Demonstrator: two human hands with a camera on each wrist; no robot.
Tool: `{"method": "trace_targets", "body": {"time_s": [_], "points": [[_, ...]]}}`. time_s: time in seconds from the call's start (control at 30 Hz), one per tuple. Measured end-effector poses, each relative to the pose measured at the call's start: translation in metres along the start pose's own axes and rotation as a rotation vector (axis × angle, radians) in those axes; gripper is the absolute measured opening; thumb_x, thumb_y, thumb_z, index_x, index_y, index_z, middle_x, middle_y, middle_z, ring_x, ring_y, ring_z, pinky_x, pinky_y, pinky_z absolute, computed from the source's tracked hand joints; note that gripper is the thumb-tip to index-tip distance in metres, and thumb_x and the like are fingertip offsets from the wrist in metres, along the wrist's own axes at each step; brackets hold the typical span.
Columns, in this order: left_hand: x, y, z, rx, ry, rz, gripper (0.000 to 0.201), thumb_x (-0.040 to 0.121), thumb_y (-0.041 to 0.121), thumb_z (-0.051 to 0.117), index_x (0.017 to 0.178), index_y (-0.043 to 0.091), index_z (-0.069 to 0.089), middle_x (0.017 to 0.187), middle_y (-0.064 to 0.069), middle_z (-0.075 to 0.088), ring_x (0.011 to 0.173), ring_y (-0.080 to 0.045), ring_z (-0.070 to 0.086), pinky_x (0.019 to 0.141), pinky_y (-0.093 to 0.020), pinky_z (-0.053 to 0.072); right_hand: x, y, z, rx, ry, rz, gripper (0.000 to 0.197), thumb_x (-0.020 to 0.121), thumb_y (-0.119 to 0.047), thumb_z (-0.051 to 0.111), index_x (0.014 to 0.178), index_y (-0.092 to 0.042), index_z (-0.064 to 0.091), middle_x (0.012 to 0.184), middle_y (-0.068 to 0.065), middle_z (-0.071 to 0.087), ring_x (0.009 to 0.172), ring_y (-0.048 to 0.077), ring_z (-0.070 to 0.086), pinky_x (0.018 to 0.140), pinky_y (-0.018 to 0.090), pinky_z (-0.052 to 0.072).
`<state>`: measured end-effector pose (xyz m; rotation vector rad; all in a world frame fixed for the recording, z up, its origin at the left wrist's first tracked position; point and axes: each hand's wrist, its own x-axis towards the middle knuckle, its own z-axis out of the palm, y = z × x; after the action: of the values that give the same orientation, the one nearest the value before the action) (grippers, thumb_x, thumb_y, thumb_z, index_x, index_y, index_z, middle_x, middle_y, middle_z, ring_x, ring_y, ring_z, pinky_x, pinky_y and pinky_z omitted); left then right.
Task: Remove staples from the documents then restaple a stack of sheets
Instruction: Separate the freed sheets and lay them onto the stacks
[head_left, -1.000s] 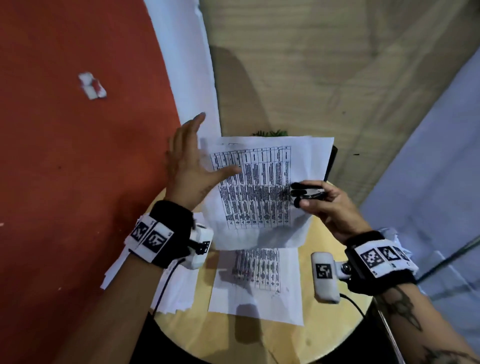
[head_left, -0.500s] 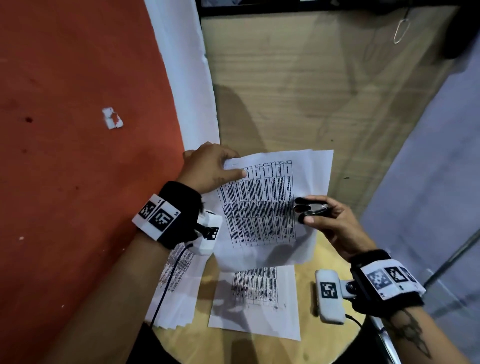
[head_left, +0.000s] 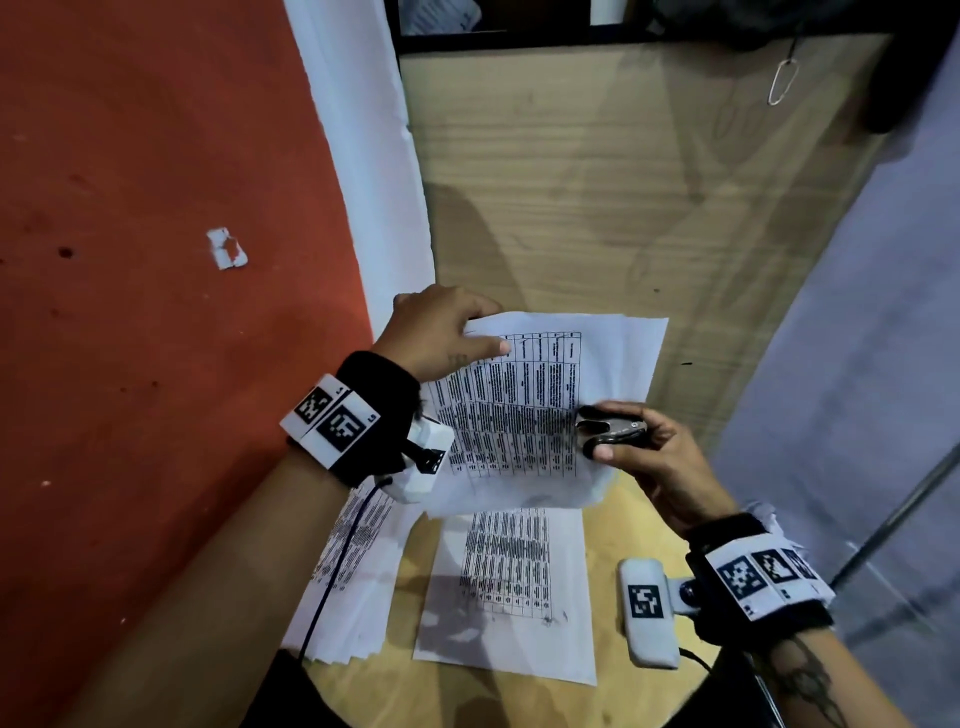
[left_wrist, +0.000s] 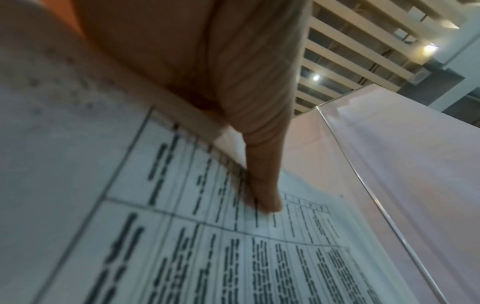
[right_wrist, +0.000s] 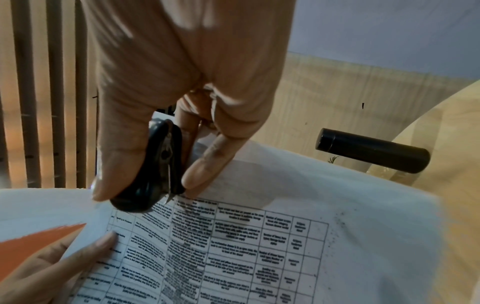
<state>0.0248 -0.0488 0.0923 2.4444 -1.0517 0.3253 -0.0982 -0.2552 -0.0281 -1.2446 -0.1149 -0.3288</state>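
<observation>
A printed document (head_left: 524, 410) with a table is held up above the round wooden table (head_left: 613, 525). My left hand (head_left: 441, 332) pinches its top left corner, thumb (left_wrist: 262, 185) lying on the page. My right hand (head_left: 639, 447) grips a black staple remover (head_left: 608, 431) at the document's right edge; its metal claws (right_wrist: 168, 197) touch the paper (right_wrist: 259, 246). A single printed sheet (head_left: 509, 587) lies flat below, and a stack of sheets (head_left: 348, 587) lies to its left.
A black cylinder (right_wrist: 371, 152) lies on the table behind the held document. An orange wall (head_left: 156, 260) stands on the left, a wooden panel (head_left: 597, 182) ahead. The table edge runs close to my body.
My left hand went from lying flat on the page to pinching its top left corner. The document was lifted slightly. My right hand keeps the staple remover at the right edge.
</observation>
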Motion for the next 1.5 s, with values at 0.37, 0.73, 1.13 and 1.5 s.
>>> {"method": "trace_targets", "body": {"time_s": [0.37,0.73,1.13,1.5], "points": [[-0.002,0.004,0.001,-0.056,0.007,0.004,0.015,0.082,0.034,0.068,0.088,0.021,0.072,0.062,0.011,0.057,0.078,-0.017,0.056,0.085,-0.033,0.039,0.001,0.009,0.007,-0.074,0.075,-0.053,0.063,0.035,-0.034,0.094,0.093,-0.018,0.074,0.112,0.016,0.067,0.100,0.025,0.065,0.082,0.028,0.054],[0.000,0.000,-0.003,-0.212,-0.132,0.062,0.027,0.067,0.039,0.074,0.061,0.016,0.063,0.045,0.009,0.045,0.059,-0.013,0.046,0.057,-0.028,0.031,0.030,-0.021,0.068,-1.201,0.061,-0.960,0.034,0.071,-0.001,0.073,0.104,0.001,0.067,0.107,0.015,0.065,0.098,0.025,0.059,0.083,0.033,0.049],[-0.005,-0.008,-0.004,-0.368,-0.193,0.080,0.016,0.076,0.012,0.076,0.067,0.005,0.065,0.056,0.005,0.050,0.058,-0.003,0.045,0.057,-0.024,0.032,0.032,-0.033,0.079,-1.379,-0.070,-1.019,0.025,0.079,-0.006,0.062,0.103,-0.001,0.069,0.104,0.013,0.067,0.092,0.031,0.063,0.073,0.036,0.053],[-0.006,-0.007,-0.005,-0.441,-0.193,0.135,0.014,0.069,0.025,0.069,0.066,0.012,0.066,0.060,0.001,0.052,0.059,-0.003,0.045,0.055,-0.023,0.031,0.033,-0.041,0.080,-1.350,-0.131,-1.023,0.025,0.077,-0.006,0.067,0.101,0.000,0.069,0.102,0.013,0.068,0.089,0.033,0.065,0.067,0.040,0.056]]}}
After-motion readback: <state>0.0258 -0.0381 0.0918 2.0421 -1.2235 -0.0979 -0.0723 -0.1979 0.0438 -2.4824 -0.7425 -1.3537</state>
